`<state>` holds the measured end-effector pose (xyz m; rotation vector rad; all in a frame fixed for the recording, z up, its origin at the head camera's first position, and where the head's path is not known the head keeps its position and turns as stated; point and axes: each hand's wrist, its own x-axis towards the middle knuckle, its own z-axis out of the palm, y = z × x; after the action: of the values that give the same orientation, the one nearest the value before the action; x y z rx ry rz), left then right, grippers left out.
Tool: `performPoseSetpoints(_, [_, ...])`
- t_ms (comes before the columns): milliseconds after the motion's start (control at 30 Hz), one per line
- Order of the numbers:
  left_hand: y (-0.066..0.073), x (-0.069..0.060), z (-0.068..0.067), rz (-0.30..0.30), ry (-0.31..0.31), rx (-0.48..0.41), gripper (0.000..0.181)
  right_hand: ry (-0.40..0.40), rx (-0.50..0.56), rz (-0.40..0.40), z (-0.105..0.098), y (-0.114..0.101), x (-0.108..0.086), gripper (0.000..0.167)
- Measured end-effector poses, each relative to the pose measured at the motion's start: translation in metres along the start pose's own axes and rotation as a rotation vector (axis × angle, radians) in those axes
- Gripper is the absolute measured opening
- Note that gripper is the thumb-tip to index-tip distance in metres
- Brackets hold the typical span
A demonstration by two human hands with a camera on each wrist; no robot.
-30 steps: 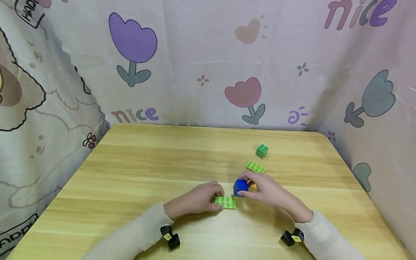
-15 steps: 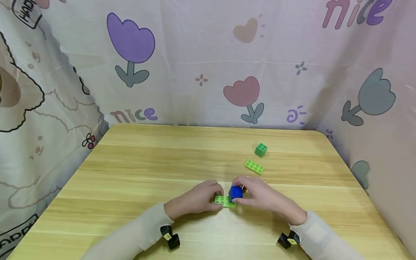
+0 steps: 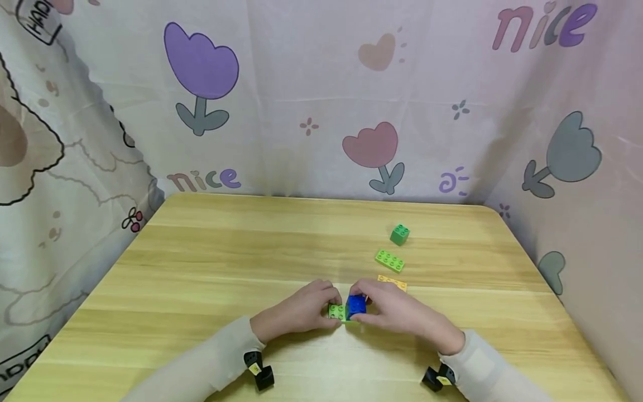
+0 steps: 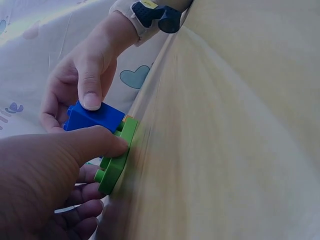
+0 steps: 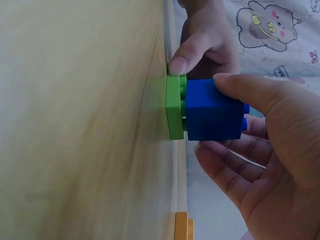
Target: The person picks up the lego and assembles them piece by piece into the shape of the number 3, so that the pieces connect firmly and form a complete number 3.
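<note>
Blue brick (image 3: pixel 357 305) is being held over one end of the lime plate (image 3: pixel 336 312) on the tabletop (image 3: pixel 226 251); the right hand (image 3: pixel 397 309) is pinching the brick, fingers of the left hand (image 3: pixel 301 308) are gripping the plate. Uneven pressing could be leaving it crooked.

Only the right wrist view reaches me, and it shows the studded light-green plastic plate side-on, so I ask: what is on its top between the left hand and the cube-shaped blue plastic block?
Observer: In the head view, two rows of bare studs show on the light-green plate, between the left hand and the blue block.
Operator: Does anything lie past the studded yellow-orange plastic plate at the bottom of my picture?
Observer: Yes, the head view shows a second studded light-green plastic plate beyond it.
Operator: And past that one?
Observer: A cube-shaped dark green plastic block, apart from the second plate.
</note>
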<state>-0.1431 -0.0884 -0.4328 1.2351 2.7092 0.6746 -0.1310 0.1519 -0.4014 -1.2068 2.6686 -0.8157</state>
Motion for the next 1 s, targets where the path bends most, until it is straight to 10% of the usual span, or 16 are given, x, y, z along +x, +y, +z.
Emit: performPoseSetpoints(1000, [0.0013, -0.001, 0.0011, -0.025, -0.003, -0.016, 0.025, 0.044, -0.035, -0.005, 0.0068, -0.0046, 0.0021, 0.025])
